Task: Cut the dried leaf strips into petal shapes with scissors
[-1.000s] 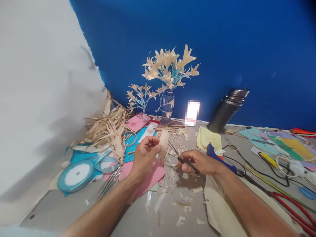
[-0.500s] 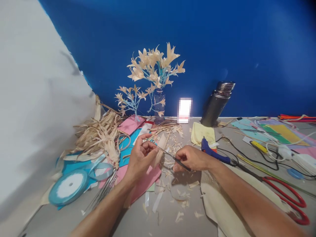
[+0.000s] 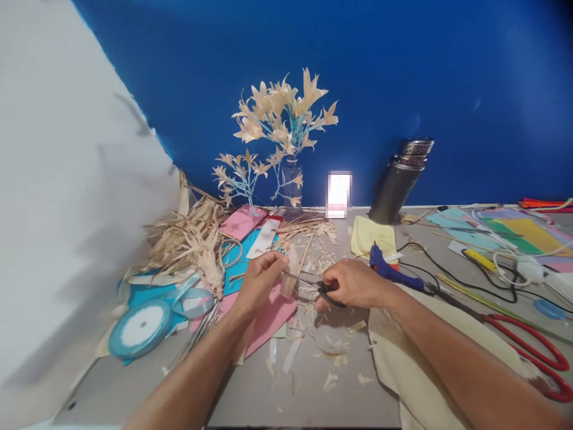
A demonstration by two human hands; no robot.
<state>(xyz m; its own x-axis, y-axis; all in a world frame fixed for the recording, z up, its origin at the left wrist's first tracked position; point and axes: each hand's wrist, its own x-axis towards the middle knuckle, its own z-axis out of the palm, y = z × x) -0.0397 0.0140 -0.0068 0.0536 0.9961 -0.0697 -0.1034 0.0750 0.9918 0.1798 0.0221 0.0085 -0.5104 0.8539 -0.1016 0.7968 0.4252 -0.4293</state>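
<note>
My left hand (image 3: 259,279) pinches a pale strip of dried husk (image 3: 290,276) and holds it upright over the table. My right hand (image 3: 353,282) is closed around small black scissors (image 3: 313,283), whose thin blades reach left and meet the strip. Both hands hover above a pink paper sheet (image 3: 271,316) and scattered husk trimmings (image 3: 329,352).
A heap of dried husks (image 3: 190,242) and a blue ribbon spool (image 3: 141,327) lie at the left. Husk flowers in a glass vase (image 3: 290,182) and a metal flask (image 3: 400,179) stand at the blue wall. A blue glue gun (image 3: 391,270), cables, red-handled scissors (image 3: 532,346) and coloured papers fill the right.
The husk strip and my left hand have come down lower. The scissors have moved in from beside the strip until their blades reach it.
</note>
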